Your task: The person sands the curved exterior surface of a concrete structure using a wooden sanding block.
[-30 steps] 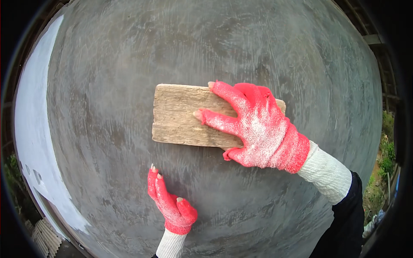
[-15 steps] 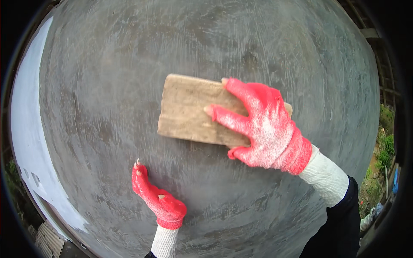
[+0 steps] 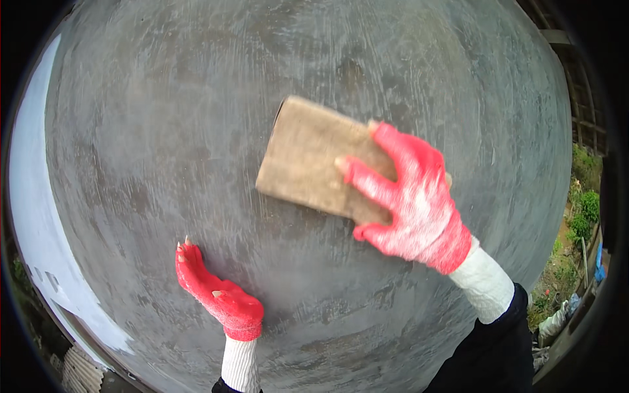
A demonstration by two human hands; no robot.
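My right hand, in a red-coated glove with bare fingertips and a white cuff, is closed on a flat brown rectangular block. The fingers spread over the block's right part, and its face lies along a grey plastered wall. The block is tilted, its left end higher than level. Lower and to the left, my left hand wears a matching glove and holds nothing. Its fingers stretch upward close to the wall; whether they touch it I cannot tell.
A white painted strip borders the grey wall at the left. Corrugated sheeting shows at the lower left. Past the wall's right edge are green plants, a pale sack and a blue item.
The right hand and block have shifted slightly right, and the block has turned clockwise. The left hand has moved a little left and up in the picture, staying empty.
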